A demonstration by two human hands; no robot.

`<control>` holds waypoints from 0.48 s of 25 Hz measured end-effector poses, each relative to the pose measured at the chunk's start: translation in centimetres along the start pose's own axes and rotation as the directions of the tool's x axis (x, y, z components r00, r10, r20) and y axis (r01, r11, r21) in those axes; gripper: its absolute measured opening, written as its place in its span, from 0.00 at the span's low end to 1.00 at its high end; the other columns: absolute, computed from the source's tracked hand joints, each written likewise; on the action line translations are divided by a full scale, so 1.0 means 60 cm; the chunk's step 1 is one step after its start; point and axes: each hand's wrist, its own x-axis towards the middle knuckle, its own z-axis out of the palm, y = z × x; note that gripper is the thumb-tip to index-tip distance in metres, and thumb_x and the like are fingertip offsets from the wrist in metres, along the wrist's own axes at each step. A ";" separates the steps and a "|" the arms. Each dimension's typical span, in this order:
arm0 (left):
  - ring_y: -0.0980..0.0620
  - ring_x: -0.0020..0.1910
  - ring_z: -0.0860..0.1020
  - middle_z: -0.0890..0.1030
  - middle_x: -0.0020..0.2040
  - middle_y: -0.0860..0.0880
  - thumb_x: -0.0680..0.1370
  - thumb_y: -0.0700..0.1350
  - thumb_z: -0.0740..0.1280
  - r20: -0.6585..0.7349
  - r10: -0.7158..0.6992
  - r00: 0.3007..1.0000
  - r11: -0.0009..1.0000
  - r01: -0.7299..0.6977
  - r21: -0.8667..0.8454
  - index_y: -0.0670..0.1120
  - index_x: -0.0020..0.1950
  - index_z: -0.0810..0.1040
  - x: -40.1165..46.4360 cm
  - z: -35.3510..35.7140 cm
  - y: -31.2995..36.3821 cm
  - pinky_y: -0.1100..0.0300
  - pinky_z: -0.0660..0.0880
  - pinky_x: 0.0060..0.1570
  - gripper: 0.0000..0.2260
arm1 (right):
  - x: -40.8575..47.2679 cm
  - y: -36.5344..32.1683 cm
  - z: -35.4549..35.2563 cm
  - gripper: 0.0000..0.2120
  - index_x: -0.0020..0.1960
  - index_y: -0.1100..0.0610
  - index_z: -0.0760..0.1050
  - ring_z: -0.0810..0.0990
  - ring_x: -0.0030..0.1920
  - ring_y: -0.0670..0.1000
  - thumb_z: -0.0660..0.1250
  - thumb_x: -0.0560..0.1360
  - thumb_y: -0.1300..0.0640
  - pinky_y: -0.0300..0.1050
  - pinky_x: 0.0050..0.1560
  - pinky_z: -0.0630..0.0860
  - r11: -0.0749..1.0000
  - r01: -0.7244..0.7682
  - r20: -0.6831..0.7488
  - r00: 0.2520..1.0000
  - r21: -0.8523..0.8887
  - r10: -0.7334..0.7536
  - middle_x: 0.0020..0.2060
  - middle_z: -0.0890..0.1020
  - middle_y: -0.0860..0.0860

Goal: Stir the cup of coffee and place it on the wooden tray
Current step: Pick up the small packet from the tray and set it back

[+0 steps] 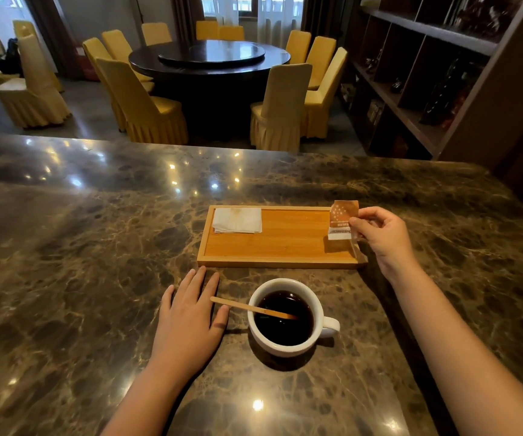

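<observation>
A white cup of black coffee (285, 344) stands on the marble counter, handle to the right. A wooden stir stick (238, 305) leans in it, its free end pointing left. Just beyond lies the wooden tray (285, 247). My left hand (191, 313) rests flat on the counter left of the cup, fingers apart, under the stick's free end. My right hand (380, 234) hovers at the tray's right end, pinching an orange and white sachet (342, 218) that hangs over the tray's right end.
A folded white napkin (237, 219) lies in the tray's far left corner. The brown marble counter (96, 247) spreads wide to the left. Behind it are a round dark table (210, 58) with yellow chairs, and dark shelving (427, 73) at the right.
</observation>
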 end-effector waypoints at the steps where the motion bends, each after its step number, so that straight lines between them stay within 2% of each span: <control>1: 0.51 0.72 0.49 0.56 0.74 0.48 0.71 0.61 0.41 -0.002 -0.002 1.000 1.000 0.002 0.002 0.51 0.72 0.56 0.000 0.000 0.000 0.49 0.43 0.68 0.32 | 0.011 0.004 0.005 0.04 0.44 0.52 0.77 0.81 0.47 0.49 0.68 0.73 0.61 0.42 0.42 0.77 1.000 -0.017 -0.024 1.000 -0.021 0.016 0.43 0.82 0.49; 4: 0.52 0.72 0.49 0.56 0.74 0.48 0.71 0.61 0.42 -0.003 -0.006 1.000 1.000 0.006 -0.003 0.51 0.72 0.57 0.000 -0.001 0.001 0.49 0.43 0.68 0.31 | 0.038 0.014 0.021 0.02 0.46 0.55 0.77 0.78 0.42 0.45 0.68 0.73 0.60 0.39 0.36 0.73 0.996 -0.069 -0.097 0.993 -0.062 0.063 0.46 0.82 0.53; 6: 0.52 0.72 0.48 0.55 0.74 0.48 0.71 0.61 0.41 0.004 -0.001 1.000 1.000 0.001 -0.001 0.52 0.72 0.56 0.000 -0.001 0.000 0.50 0.41 0.68 0.31 | 0.051 0.027 0.033 0.03 0.47 0.56 0.78 0.79 0.44 0.48 0.69 0.73 0.59 0.41 0.40 0.75 0.987 -0.061 -0.124 0.991 -0.146 0.043 0.46 0.81 0.53; 9: 0.55 0.71 0.46 0.56 0.74 0.48 0.71 0.60 0.41 -0.003 0.003 1.000 1.000 -0.003 -0.004 0.51 0.72 0.56 0.001 -0.001 0.001 0.50 0.42 0.68 0.31 | 0.057 0.048 0.043 0.03 0.43 0.51 0.76 0.79 0.49 0.54 0.70 0.72 0.56 0.56 0.54 0.77 0.938 0.013 -0.109 0.993 -0.347 -0.054 0.42 0.79 0.48; 10: 0.56 0.70 0.45 0.56 0.74 0.48 0.71 0.60 0.41 -0.005 0.004 1.000 1.000 -0.004 -0.006 0.51 0.72 0.56 0.000 -0.001 0.001 0.50 0.42 0.68 0.31 | 0.057 0.052 0.045 0.03 0.42 0.50 0.75 0.79 0.49 0.54 0.70 0.72 0.55 0.60 0.55 0.76 0.915 0.035 -0.109 0.990 -0.402 -0.086 0.42 0.78 0.47; 12: 0.56 0.70 0.46 0.56 0.74 0.48 0.72 0.60 0.42 -0.010 0.004 1.000 1.000 -0.004 -0.007 0.51 0.72 0.57 -0.001 0.000 0.001 0.50 0.42 0.68 0.30 | 0.058 0.053 0.048 0.05 0.43 0.50 0.74 0.78 0.49 0.54 0.70 0.71 0.54 0.62 0.56 0.74 0.883 0.065 -0.120 0.984 -0.464 -0.135 0.42 0.78 0.48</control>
